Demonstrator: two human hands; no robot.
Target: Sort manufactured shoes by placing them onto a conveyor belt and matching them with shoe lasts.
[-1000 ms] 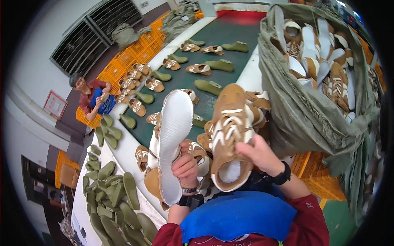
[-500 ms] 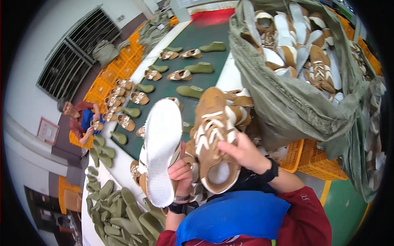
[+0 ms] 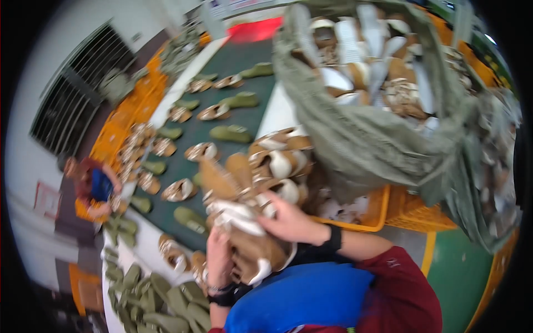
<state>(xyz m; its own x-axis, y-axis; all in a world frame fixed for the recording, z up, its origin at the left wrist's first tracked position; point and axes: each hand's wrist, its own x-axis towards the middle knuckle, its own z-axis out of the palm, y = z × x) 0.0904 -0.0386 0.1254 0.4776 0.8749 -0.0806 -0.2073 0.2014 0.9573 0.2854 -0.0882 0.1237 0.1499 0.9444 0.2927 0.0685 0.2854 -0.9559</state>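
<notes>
A pair of brown-and-white laced shoe uppers (image 3: 252, 252) is held together in front of my blue apron, smeared by motion. My left hand (image 3: 219, 258) grips them from the left, low down. On their right side, my right hand (image 3: 291, 219) is closed over the white part, fingers partly hidden. Just beyond my hands, a heap of similar shoe uppers (image 3: 280, 161) lies at the edge of the green conveyor belt (image 3: 222, 89). Olive-green shoe lasts (image 3: 191, 219) and single uppers (image 3: 180, 190) are spaced along the belt.
A big grey-green sack (image 3: 355, 133) full of shoe uppers stands at the right, above orange crates (image 3: 383, 208). Many green lasts (image 3: 161, 297) are piled on the white table at lower left. A co-worker (image 3: 94, 186) handles an upper across the belt at the far left.
The two uppers, held apart with one white sole side facing up, are now together and turned over, lower down. My hands have come closer to each other. The view has shifted to the right.
</notes>
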